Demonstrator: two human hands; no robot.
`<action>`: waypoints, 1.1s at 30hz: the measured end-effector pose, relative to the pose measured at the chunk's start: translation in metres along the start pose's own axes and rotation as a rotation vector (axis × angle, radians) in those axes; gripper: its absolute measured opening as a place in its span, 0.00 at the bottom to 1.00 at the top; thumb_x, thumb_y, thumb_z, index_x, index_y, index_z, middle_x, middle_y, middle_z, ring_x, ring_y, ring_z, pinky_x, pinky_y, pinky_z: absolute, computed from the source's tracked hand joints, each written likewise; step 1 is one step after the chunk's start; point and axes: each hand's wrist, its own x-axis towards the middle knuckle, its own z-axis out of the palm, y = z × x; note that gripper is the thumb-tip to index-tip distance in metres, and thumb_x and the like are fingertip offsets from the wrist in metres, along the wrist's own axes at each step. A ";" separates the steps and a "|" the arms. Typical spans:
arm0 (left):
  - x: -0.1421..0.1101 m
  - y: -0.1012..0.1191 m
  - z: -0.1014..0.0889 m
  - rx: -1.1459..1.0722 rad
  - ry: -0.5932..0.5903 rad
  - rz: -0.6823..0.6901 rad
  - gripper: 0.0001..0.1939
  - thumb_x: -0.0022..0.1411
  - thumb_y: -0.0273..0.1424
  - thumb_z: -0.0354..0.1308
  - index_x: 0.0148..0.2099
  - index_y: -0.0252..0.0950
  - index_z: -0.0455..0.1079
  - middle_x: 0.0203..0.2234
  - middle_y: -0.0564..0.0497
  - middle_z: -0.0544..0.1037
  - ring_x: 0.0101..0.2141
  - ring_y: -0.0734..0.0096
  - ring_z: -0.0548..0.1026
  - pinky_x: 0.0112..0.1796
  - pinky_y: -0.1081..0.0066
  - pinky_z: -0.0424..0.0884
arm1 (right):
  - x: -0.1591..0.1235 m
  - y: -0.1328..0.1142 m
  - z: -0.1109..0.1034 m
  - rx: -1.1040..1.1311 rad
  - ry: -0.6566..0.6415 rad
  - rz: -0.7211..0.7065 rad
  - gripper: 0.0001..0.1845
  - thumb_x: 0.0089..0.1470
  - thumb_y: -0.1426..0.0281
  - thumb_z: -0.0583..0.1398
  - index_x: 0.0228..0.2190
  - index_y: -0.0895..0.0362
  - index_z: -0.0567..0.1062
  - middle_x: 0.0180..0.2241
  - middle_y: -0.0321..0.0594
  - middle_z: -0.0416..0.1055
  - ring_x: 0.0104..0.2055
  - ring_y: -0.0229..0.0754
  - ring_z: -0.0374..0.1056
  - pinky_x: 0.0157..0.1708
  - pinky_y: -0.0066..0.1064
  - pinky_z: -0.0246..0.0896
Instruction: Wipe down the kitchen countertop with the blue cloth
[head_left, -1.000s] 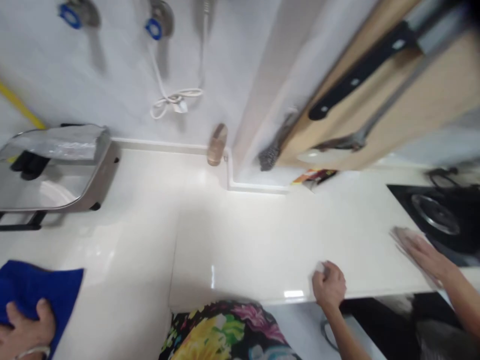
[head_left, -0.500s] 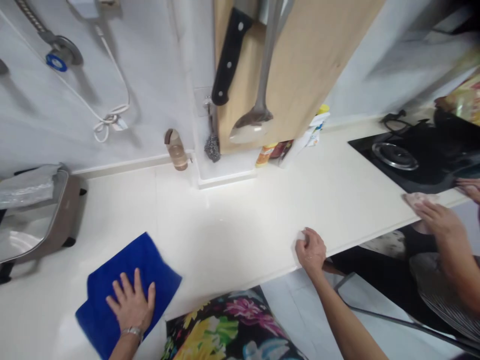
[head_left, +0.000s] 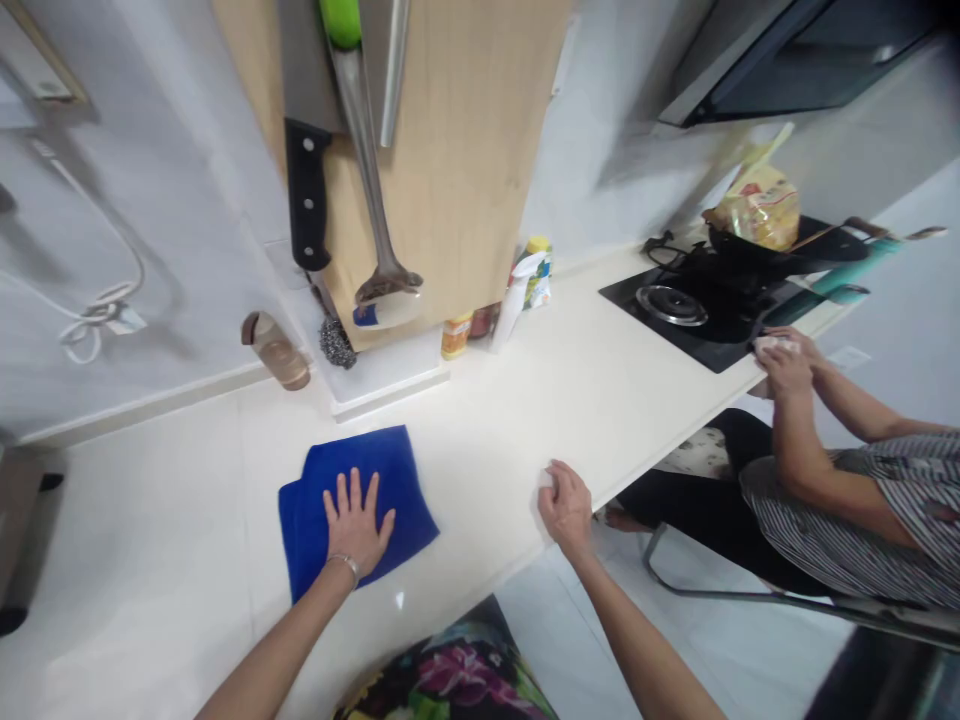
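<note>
My left hand [head_left: 356,525] lies flat with fingers spread on a folded blue cloth [head_left: 405,480], pressing it against the white countertop [head_left: 480,450]. A bracelet is on that wrist. Near the counter's front edge rests my right hand [head_left: 568,505], its fingers curled in. A whitish bit shows by its fingertips, but what it holds, if anything, is hidden.
Behind the cloth hangs a wooden board [head_left: 465,150] with a knife [head_left: 307,200] and a ladle [head_left: 371,180]. A brown bottle [head_left: 277,350] stands by the wall. Rightward are a spray bottle [head_left: 517,300], a cooktop [head_left: 667,310] and a seated person [head_left: 840,500] holding a cloth.
My left hand has slid the blue cloth rightward along the counter, closer to my right hand. The right hand stays at the edge. The view has turned right, and the other person's hands have come together.
</note>
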 end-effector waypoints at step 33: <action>0.014 0.068 0.012 -0.285 -0.005 0.462 0.32 0.68 0.48 0.48 0.71 0.50 0.53 0.72 0.47 0.50 0.71 0.48 0.46 0.67 0.42 0.43 | 0.000 0.007 -0.002 -0.004 -0.034 -0.048 0.18 0.53 0.71 0.52 0.44 0.59 0.73 0.51 0.52 0.72 0.53 0.51 0.67 0.54 0.48 0.63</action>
